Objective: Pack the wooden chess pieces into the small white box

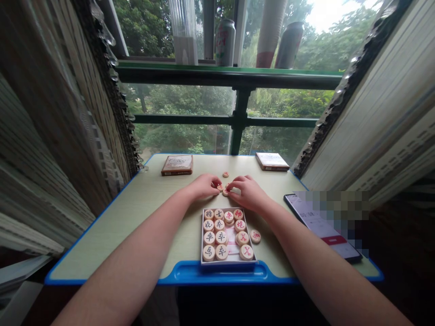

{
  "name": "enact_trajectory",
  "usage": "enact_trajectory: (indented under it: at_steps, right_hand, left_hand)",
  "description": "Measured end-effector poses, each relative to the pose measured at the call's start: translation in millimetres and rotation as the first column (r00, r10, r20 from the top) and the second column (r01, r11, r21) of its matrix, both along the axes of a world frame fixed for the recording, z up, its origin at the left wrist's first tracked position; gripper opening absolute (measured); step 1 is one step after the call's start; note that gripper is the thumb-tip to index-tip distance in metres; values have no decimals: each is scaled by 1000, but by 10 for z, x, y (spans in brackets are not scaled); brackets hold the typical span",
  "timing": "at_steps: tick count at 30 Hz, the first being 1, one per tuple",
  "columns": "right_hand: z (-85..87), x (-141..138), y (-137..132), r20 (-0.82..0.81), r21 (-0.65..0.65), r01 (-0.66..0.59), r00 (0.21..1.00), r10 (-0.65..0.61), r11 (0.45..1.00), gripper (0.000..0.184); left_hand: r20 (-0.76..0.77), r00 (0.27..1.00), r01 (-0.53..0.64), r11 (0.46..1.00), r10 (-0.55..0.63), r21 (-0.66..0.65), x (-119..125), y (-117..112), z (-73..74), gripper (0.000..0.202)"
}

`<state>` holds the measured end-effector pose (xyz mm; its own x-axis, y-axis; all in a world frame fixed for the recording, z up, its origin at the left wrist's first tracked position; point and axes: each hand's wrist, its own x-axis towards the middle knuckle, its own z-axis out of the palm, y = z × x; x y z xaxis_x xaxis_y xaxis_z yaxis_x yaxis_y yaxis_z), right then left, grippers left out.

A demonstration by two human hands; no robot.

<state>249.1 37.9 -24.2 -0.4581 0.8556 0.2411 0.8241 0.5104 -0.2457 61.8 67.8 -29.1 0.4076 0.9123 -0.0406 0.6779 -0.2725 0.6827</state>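
My left hand [204, 186] pinches a round wooden Chinese chess piece [220, 187] with a red mark between thumb and fingers. Opposite it, my right hand [248, 192] has its fingers closed on another Chinese chess piece [227, 186], and a further piece [225, 192] lies just under its fingertips. A single red-marked piece [225, 174] lies flat beyond both hands. Between my forearms stands an open box [203, 235] with Chinese chess pieces in columns, black characters on the left, red on the right. One red piece [255, 236] rests on the table beside the box.
Two flat boxes or lids [177, 165] [272, 161] lie at the table's far corners. A phone [322, 228] showing a timer lies at the right edge. The table [129, 226] has a blue rim and front tray. Cans and cups [224, 43] stand on the window ledge.
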Motion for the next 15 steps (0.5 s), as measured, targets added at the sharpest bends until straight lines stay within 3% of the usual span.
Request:
enact_trajectory:
  at_steps: [6,15]
  right_hand:
    - [-54,12,64,-20,13,58,998,-58,998,28]
    - [-30,23,53,50,-21,154,987,-153,988,27]
  left_hand:
    - [-2,1000,-11,999,11,34,-8,10,-26,29]
    - [95,995,22,997,-29,71,27,-17,-37,54]
